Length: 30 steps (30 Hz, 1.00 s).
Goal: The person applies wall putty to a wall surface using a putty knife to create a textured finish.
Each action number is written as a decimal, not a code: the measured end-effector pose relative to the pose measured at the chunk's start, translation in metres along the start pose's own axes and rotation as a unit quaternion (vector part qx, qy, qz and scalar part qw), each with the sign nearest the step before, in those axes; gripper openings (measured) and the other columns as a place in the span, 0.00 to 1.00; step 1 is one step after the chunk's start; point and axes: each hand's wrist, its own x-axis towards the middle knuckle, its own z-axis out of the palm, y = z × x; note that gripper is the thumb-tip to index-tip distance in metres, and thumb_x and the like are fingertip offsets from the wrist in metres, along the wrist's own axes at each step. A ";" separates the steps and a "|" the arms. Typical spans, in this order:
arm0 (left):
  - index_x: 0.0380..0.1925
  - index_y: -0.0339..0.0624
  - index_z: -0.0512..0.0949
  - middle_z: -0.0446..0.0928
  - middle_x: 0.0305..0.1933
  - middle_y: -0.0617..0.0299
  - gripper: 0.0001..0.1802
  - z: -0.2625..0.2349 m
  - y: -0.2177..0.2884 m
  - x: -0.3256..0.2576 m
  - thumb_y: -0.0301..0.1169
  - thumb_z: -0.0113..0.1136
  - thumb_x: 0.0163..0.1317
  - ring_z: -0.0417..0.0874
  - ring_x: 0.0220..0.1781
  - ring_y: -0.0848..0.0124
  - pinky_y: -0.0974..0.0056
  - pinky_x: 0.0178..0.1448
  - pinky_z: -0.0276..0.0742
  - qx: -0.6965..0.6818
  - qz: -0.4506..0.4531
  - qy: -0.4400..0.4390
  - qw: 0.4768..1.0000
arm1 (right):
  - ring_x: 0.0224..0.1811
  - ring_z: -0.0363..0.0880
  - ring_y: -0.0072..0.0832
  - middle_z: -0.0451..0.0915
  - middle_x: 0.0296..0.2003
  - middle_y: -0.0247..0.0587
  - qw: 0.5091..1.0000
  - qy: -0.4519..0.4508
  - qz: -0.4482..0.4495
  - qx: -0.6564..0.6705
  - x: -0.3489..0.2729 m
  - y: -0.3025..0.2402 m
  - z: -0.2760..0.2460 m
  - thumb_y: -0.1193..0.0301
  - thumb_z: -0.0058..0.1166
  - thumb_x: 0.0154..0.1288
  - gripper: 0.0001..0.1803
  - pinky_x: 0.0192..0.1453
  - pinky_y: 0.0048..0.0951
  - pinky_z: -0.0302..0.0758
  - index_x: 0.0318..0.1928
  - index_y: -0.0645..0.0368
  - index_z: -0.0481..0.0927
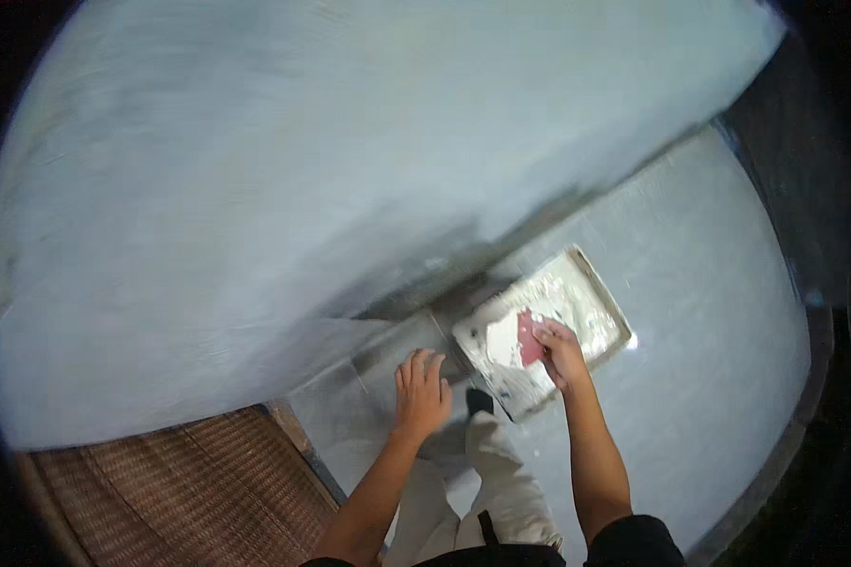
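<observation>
My right hand (560, 355) grips a reddish-pink flat scraper (529, 338) held over a shallow tray (607, 300). White paste (504, 340) covers the scraper's far left part. More creamy white paste, wet and uneven, coats the inside of the tray, which lies on the floor at a slant. My left hand (423, 395) hangs left of the tray with its fingers apart, holding nothing. It is nearest to the tray's left corner and touches nothing that I can see.
A pale grey-white wall (255, 170) fills the upper left and meets the tiled floor (709, 378) along a slanting line. A brown woven panel (189, 491) stands at the lower left. My dark shoe (479, 402) is close to the tray's near corner.
</observation>
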 end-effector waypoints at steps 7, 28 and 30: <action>0.56 0.41 0.70 0.60 0.63 0.50 0.26 -0.129 -0.029 0.023 0.27 0.56 0.53 0.59 0.67 0.50 0.43 0.67 0.55 0.048 -0.005 0.150 0.988 | 0.52 0.80 0.31 0.79 0.49 0.45 0.977 -0.143 -0.053 0.149 -0.031 -0.079 0.170 0.77 0.51 0.67 0.17 0.61 0.32 0.74 0.55 0.68 0.71; 0.50 0.50 0.68 0.61 0.60 0.55 0.25 -0.479 -0.051 0.120 0.31 0.60 0.50 0.58 0.68 0.53 0.45 0.65 0.54 0.366 0.154 0.387 0.832 | 0.43 0.82 0.32 0.82 0.42 0.47 0.818 -0.001 -0.574 -0.026 -0.090 -0.235 0.488 0.85 0.55 0.59 0.08 0.45 0.27 0.76 0.39 0.64 0.77; 0.51 0.51 0.68 0.62 0.61 0.56 0.25 -0.506 -0.051 0.121 0.31 0.60 0.49 0.58 0.68 0.53 0.46 0.65 0.55 0.382 0.178 0.389 0.819 | 0.43 0.82 0.41 0.82 0.41 0.50 0.704 0.059 -0.699 -0.106 -0.107 -0.244 0.506 0.87 0.55 0.55 0.11 0.47 0.32 0.78 0.38 0.64 0.78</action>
